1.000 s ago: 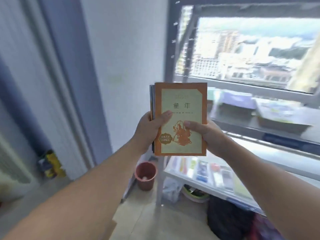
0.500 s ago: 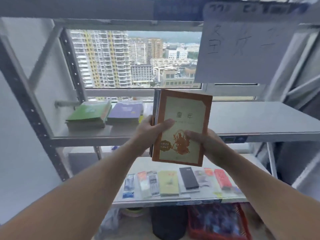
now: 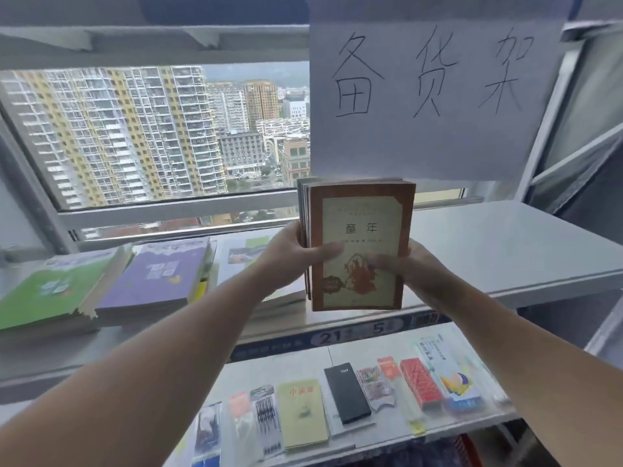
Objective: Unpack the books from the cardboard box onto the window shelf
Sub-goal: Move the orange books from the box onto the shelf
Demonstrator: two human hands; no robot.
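Observation:
I hold a small stack of books (image 3: 362, 214) upright in front of the window shelf (image 3: 488, 247); the front one has an orange border and a cream cover. My left hand (image 3: 293, 256) grips the stack's left edge, thumb across the cover. My right hand (image 3: 409, 264) grips its lower right side, thumb on the cover. The stack hovers just above the shelf's middle. On the shelf's left lie a green book stack (image 3: 50, 291), a purple book stack (image 3: 158, 274) and a white book (image 3: 241, 256). The cardboard box is out of view.
A handwritten paper sign (image 3: 428, 96) hangs above the shelf's right half, in front of the window (image 3: 151, 136). A lower shelf (image 3: 438, 429) carries several stationery packs, a black notebook (image 3: 347, 392) and a red box (image 3: 421, 382). The upper shelf's right part is bare. Metal uprights stand at both sides.
My view swung from the left wall to face the shelf. Both hands carried the book stack up and forward, over the shelf's middle. Grips are unchanged.

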